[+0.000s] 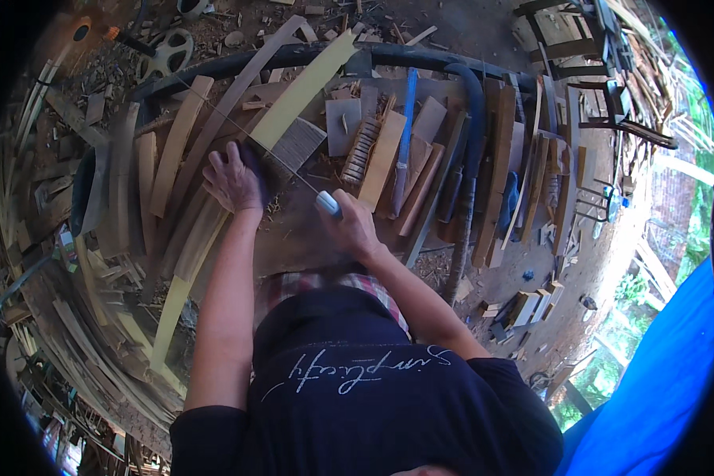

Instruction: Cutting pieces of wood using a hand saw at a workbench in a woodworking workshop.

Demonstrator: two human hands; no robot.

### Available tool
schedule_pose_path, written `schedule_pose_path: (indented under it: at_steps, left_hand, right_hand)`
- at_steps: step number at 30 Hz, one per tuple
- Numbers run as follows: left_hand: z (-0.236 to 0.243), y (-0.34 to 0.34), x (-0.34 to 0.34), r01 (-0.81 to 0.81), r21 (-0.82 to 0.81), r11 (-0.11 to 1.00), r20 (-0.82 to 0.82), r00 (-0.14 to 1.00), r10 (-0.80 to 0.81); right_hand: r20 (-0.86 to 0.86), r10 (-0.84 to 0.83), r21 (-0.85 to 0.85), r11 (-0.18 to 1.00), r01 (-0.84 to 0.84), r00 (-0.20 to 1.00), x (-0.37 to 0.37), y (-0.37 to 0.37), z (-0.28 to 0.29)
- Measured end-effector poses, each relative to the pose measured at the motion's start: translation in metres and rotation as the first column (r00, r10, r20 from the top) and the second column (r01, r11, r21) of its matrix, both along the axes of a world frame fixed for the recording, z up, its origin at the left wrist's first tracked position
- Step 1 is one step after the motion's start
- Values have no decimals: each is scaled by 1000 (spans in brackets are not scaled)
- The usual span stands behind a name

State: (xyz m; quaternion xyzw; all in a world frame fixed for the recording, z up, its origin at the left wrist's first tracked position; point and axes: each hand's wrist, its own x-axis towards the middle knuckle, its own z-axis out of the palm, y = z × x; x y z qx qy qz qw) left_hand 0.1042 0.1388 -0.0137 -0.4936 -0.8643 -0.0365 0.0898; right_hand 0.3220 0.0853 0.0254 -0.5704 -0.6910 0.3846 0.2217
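Observation:
My right hand (pixel 352 226) is closed round the pale blue-and-white handle (pixel 328 204) of a long, thin, straight tool, whose kind I cannot make out. Its narrow shaft (pixel 293 170) runs up and left, across the pale yellow curved wooden strip (pixel 305 87). Close to that crossing, my left hand (pixel 234 181) bears down on a brown wooden board (pixel 201 238) with its fingers bent over it. A grey wooden block (pixel 300 143) with visible grain lies beside the strip. Under my left palm, the wood is hidden.
Several wooden pieces lie to the right, among them a tan slat (pixel 382 159), a blue bar (pixel 408 111) and a dark curved pipe (pixel 474 119). Curved planks (pixel 123 178) crowd the left. A spoked wheel (pixel 166 54) and wood scraps lie beyond. A blue sheet (pixel 658 373) hangs at right.

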Motion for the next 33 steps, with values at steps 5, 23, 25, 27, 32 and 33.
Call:
schedule_pose_path:
  at_steps: [5,23,25,27,32,33]
  left_hand:
    - [2,0,1,-58,-5,998,44,997,58]
    - [3,0,0,-14,-9,1000,41,999,14]
    - [5,0,0,26,18,999,53,998,-27]
    - [2,-3,-3,43,3,999,44,998,-43]
    - [19,2,3,94,6,996,78,993,-94]
    - [24,3,4,115,-23,993,85,990,-113]
  right_hand:
    - [24,32,-39,999,-31,999,50,-34,25]
    - [-27,5,-76,997,-7,1000,62,-56,32]
    - [32,17,-115,993,-13,999,67,-63,34]
    - [83,26,-146,989,-14,996,65,-64,31]
    - [27,3,68,998,-5,1000,62,-63,15]
    - [26,0,72,997,-2,1000,63,-63,15]
